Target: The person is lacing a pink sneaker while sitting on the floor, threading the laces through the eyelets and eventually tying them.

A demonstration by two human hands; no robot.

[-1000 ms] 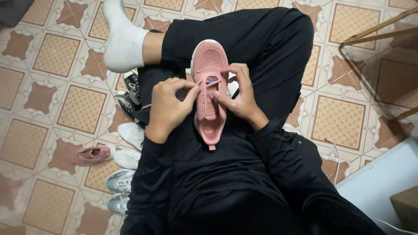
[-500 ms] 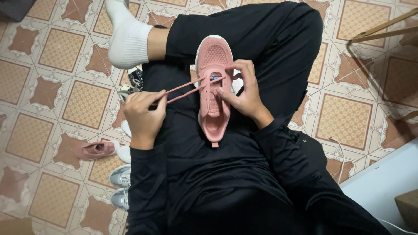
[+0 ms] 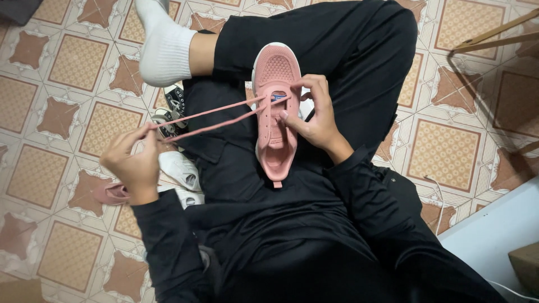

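A pink sneaker rests on my black-trousered lap, toe pointing away from me. My right hand grips its right side beside the eyelets, holding it steady. My left hand is out to the left over the floor, pinching both strands of the pink shoelace. The lace runs taut from the front eyelets to that hand. My white-socked foot sits at the upper left.
Several shoes lie on the patterned tile floor to my left: a second pink sneaker, white sneakers and a black-and-white one. A wooden frame stands at the upper right, a white surface at the lower right.
My left hand has drawn the lace far out to the left, from beside the shoe to over the floor. The lace is now long and taut. My right hand stays on the shoe.
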